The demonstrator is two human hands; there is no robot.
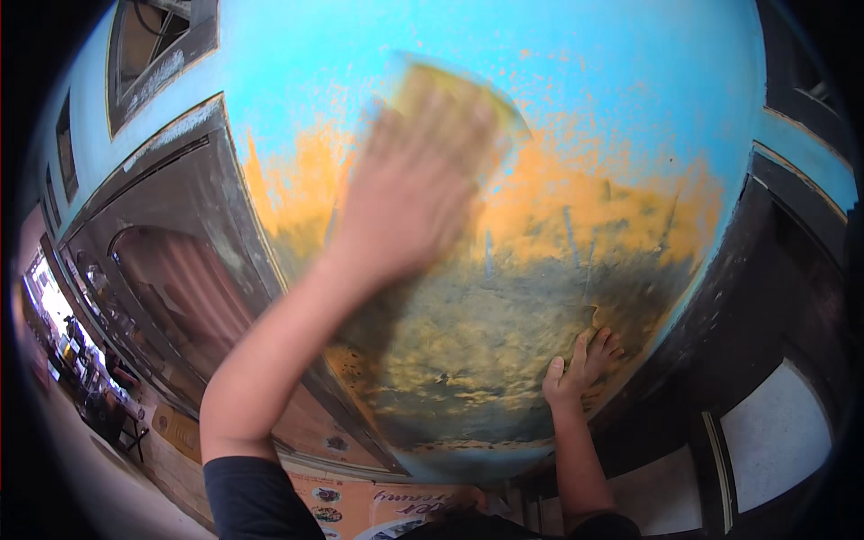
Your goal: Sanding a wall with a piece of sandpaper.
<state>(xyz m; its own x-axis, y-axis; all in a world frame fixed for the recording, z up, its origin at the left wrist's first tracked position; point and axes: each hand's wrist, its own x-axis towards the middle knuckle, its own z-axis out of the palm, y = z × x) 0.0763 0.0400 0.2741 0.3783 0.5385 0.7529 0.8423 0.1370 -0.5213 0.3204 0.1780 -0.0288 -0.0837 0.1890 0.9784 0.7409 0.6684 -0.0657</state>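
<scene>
A wall (472,324) fills the middle of the view, with blue paint above, worn orange patches below that, and a dark, stained, rough lower part. Against the blue and orange area, my left hand (418,175) holds a yellow sheet (459,91) flat under its fingers; both are motion-blurred, and the side of the sheet facing the wall is hidden. Lower and to the right, my right hand (584,364) rests on the stained surface with its fingers apart, near a crack in the plaster.
To the left stands a dark wooden door frame (246,196) with a pinkish curtain (196,290) behind an arched opening. Dark framing (763,223) borders the wall's right side. A printed banner (358,506) lies at the bottom, and a yellowish plastic item (175,428) is at lower left.
</scene>
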